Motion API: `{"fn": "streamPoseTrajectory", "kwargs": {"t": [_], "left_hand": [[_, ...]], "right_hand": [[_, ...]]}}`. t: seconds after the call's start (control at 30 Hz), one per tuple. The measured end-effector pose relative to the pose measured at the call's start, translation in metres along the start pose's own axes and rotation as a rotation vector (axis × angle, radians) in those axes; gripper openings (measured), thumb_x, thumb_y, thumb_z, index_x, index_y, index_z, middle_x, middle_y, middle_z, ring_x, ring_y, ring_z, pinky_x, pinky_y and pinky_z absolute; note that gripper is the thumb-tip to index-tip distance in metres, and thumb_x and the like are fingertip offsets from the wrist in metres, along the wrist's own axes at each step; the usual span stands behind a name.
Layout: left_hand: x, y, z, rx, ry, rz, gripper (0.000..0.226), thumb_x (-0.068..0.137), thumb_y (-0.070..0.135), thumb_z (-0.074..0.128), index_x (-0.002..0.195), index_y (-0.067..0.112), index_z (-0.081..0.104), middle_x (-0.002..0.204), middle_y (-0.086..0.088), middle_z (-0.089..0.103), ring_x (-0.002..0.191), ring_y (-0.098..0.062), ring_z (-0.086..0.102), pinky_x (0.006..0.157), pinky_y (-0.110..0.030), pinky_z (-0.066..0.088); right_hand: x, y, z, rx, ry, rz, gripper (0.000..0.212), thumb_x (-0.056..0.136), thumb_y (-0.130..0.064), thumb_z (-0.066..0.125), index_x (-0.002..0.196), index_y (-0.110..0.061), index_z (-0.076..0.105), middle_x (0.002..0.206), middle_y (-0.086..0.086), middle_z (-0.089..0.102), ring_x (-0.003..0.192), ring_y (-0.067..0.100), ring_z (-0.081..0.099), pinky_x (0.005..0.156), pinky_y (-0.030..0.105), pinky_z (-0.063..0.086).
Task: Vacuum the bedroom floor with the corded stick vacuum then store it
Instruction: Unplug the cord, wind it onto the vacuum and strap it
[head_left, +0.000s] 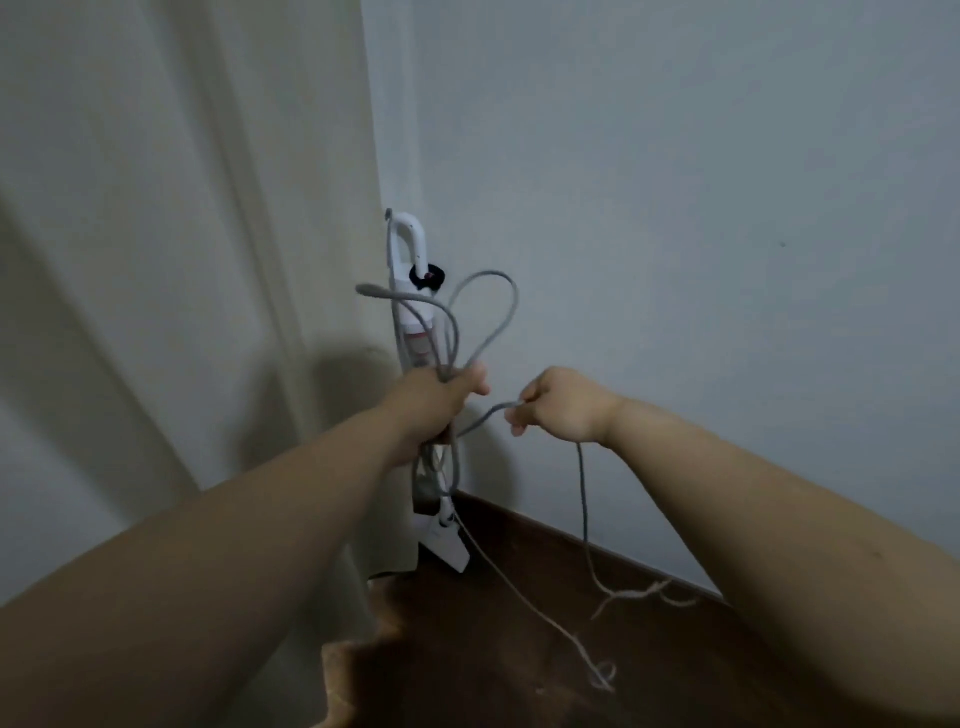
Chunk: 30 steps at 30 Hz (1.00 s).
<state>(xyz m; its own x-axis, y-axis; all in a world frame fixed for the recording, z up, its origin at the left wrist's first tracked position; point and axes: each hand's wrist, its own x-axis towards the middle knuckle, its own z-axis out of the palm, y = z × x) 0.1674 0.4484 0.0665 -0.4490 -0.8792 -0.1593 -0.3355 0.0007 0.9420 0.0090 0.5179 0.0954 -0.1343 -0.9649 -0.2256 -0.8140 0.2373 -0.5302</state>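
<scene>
The left hand (441, 397) grip clamps gathered cord (485, 317) loops while the right hand (563, 405) pinches the trailing length beside it; keep loops even before hanging them on the vacuum (410, 291) behind.

A pale cream curtain (182, 260) hangs in long folds to the left of the bluish-grey wall (701, 208), its lower hem reaching the dark brown wooden floor (493, 639) that spreads out below the wall, with a lighter tan patch (358, 670) beneath the curtain's hem.
</scene>
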Motion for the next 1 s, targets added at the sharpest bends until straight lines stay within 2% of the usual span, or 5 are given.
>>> {"fn": "streamPoseTrajectory", "kwargs": {"t": [0.1,0.23,0.5,0.7,1.0], "left_hand": [[-0.004,0.007,0.017,-0.014,-0.172,0.011,0.043,0.083,0.053,0.064,0.079,0.011,0.067,0.069,-0.004,0.052,0.059,-0.017,0.046,0.053,-0.028,0.043],[-0.007,0.013,0.015,0.031,-0.192,0.009,0.039,0.075,0.049,0.075,0.075,0.011,0.067,0.065,0.001,0.052,0.055,-0.014,0.047,0.050,-0.025,0.043],[-0.009,0.003,-0.016,0.229,-0.012,0.023,0.046,0.085,0.055,0.062,0.056,0.020,0.066,0.061,0.003,0.054,0.058,-0.012,0.048,0.053,-0.024,0.040],[-0.012,0.001,0.008,0.051,0.070,0.026,0.039,0.087,0.056,0.056,0.070,0.022,0.061,0.075,-0.004,0.068,0.078,-0.020,0.065,0.067,-0.025,0.046],[-0.013,0.003,0.018,0.035,-0.037,-0.001,0.026,0.087,0.044,0.065,0.083,0.018,0.068,0.070,0.000,0.061,0.060,-0.016,0.058,0.083,-0.043,0.058]], "right_hand": [[-0.002,-0.013,-0.012,0.107,-0.043,-0.055,0.011,0.085,-0.017,0.065,0.083,-0.015,0.076,0.091,-0.003,0.068,0.092,0.010,0.057,0.079,0.020,0.039],[-0.003,0.000,-0.025,0.270,0.076,-0.063,0.011,0.073,-0.005,0.075,0.069,-0.013,0.068,0.073,0.004,0.067,0.071,0.012,0.057,0.060,0.019,0.041],[0.001,0.044,-0.040,0.896,0.408,0.162,0.027,0.087,-0.007,0.066,0.066,-0.014,0.050,0.061,0.001,0.043,0.054,0.014,0.041,0.064,0.026,0.046],[0.004,-0.017,-0.036,1.263,0.154,0.078,0.020,0.093,-0.009,0.043,0.080,-0.008,0.058,0.051,-0.003,0.027,0.049,0.012,0.022,0.053,0.023,0.030],[0.007,-0.058,-0.032,1.357,0.070,-0.065,0.028,0.097,-0.011,0.040,0.076,-0.007,0.058,0.058,-0.001,0.033,0.050,0.011,0.031,0.052,0.022,0.034]]}}
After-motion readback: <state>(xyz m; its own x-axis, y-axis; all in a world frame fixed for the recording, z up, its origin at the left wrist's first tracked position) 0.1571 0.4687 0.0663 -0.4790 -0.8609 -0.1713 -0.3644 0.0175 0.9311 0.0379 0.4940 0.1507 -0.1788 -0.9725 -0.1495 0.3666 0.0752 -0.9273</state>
